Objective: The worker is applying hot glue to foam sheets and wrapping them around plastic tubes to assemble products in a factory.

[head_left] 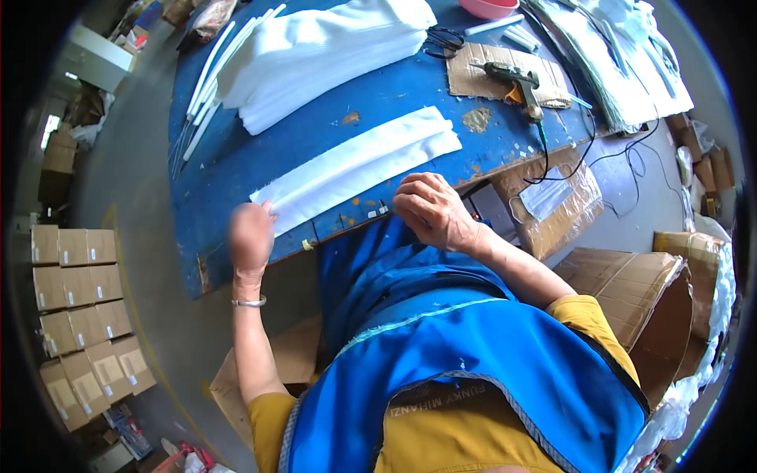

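Lying flat between our hands, a long white fabric strip (pixel 359 167) stretched across the blue tabletop (pixel 236 169), looking light, soft and floppy, best taken by its near edge or ends. Our left hand (pixel 251 234) pressed on its near-left end, fingers loosely curled, gripping nothing we could see. Our right hand (pixel 432 210) rested curled at its near edge. Beyond lay a stack of white fabric (pixel 315 55) and a glue gun (pixel 512 79).
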